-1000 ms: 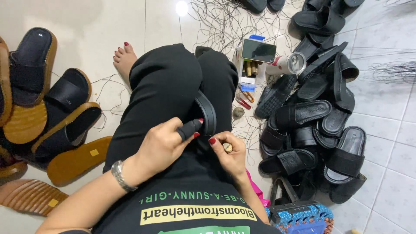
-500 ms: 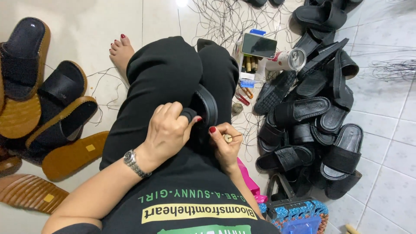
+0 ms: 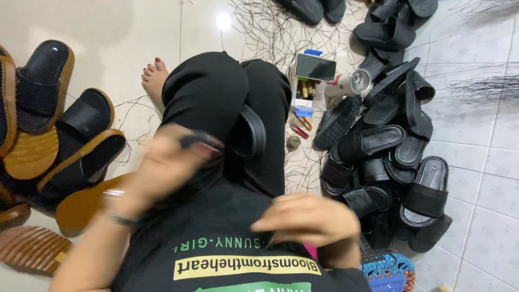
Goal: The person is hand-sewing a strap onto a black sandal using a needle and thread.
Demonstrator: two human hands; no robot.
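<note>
**Black sandal on the lap, both hands blurred above it**

Black cloth covers the seated person's crossed legs, and a black slide sandal [image 3: 250, 132] lies on the lap, wedged between the thighs with its strap showing. The left hand [image 3: 162, 165] is raised over the left thigh, smeared by motion; its fingers pinch a thin dark tool [image 3: 195, 140] near red-painted nails, and a bracelet [image 3: 123, 219] circles the wrist. The right hand [image 3: 311, 219] hovers low over the black shirt, fingers curled inward; whether it grasps anything cannot be told through the blur.

On the pale tiled floor [image 3: 476, 178], toward its right side, a heap of finished black sandals [image 3: 389, 157] is stacked loosely. Just beyond the knees a phone [image 3: 315, 67] rests on a small box, with a metal cup [image 3: 357, 82] tipped on its side next to it. Loose dark threads [image 3: 270, 27] spread over the tiles near the top edge. At the left edge stand black sandals with tan soles [image 3: 43, 130], and a bare foot [image 3: 154, 78] with painted toenails pokes out beside the knee.
</note>
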